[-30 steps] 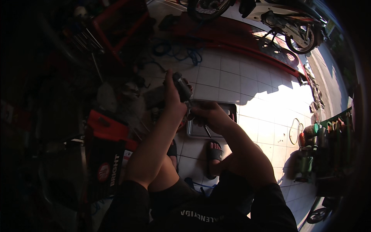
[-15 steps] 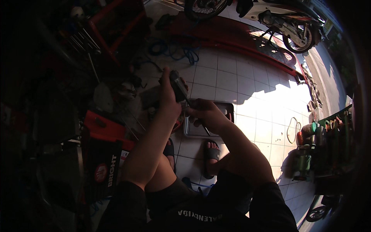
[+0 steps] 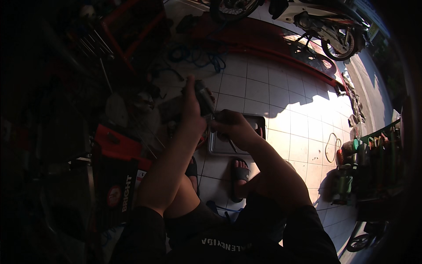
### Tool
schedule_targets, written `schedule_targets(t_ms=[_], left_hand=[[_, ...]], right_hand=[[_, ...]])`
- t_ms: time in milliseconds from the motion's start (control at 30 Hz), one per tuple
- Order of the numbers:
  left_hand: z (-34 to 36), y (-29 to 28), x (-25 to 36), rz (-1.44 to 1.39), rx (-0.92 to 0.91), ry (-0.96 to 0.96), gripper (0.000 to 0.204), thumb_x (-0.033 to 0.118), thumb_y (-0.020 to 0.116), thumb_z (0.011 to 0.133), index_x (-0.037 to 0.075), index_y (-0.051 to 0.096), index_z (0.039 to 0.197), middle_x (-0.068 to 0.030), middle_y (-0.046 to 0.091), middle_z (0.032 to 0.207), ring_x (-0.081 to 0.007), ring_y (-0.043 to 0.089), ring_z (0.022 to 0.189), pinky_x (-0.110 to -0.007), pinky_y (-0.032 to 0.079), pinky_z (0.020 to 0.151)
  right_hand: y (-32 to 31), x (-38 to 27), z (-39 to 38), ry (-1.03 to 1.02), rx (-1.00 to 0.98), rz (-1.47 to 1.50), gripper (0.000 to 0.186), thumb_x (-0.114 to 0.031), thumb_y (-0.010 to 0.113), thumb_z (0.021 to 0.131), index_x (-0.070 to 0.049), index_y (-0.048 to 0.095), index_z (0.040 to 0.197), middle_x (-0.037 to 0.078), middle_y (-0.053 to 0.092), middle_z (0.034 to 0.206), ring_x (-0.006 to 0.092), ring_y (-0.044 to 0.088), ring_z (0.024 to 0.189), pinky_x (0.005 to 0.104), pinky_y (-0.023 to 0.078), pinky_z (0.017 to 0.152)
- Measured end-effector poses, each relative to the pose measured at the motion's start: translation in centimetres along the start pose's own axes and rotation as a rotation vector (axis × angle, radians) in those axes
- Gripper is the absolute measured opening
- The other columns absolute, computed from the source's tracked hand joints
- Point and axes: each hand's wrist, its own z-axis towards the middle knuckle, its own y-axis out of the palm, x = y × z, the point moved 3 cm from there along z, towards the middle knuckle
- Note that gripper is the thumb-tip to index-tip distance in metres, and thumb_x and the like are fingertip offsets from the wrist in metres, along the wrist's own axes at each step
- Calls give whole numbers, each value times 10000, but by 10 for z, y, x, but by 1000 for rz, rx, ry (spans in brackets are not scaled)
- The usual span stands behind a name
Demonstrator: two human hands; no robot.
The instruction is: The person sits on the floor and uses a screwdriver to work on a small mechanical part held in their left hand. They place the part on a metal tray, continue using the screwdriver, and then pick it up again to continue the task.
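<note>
Head view, grey cylinder [image 3: 203, 94] inside left grip [image 3: 191, 104]

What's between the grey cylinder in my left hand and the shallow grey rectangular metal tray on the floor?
In the head view, your right hand comes between the grey cylinder and the tray, covering the tray's upper-left corner.

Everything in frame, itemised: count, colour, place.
Metal part: 1, grey, centre
Slim tool: 1, dark, centre
Tray: 1, grey, centre
Motorcycle: 1, white and black, upper right
Platform: 1, red, upper centre
Hose: count unclear, blue, upper centre
Case: 1, red and black, lower left
Hoop: 1, brownish, right
Tiles: many, whitish, centre
Sandals: 2, black, lower centre
Far left: too dark
Left hand: 1, bare, on metal part
Right hand: 1, bare, on slim tool
</note>
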Motion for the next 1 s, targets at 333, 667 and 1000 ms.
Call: schedule_targets(t_ms=[333, 667, 1000], left_hand=[[-2, 4, 1, -1, 54, 8, 445, 554, 676, 903, 129, 547, 924, -48, 610, 712, -181, 616, 608, -312, 505, 568], [1, 2, -5, -14, -14, 3, 447, 550, 667, 913, 122, 539, 919, -48, 603, 691, -176, 612, 585, -314, 506, 557], [10, 0, -22, 35, -31, -3, 477, 571, 670, 904, 116, 527, 907, -39, 594, 697, -167, 615, 577, -299, 501, 533]], right_hand=[[-6, 1, 2, -53, 31, 79, 266, -214, 668, 981, 12, 630, 1115, 25, 575, 808, 77, 479, 640, 246, 387, 571], [3, -6, -3, 68, 53, 309, 312, -203, 644, 991, 65, 618, 1147, 40, 583, 819, 84, 526, 675, 246, 399, 553], [-3, -8, -7, 35, 57, 124, 254, -189, 635, 992, 54, 619, 1065, 51, 575, 814, 93, 520, 692, 258, 394, 589]])
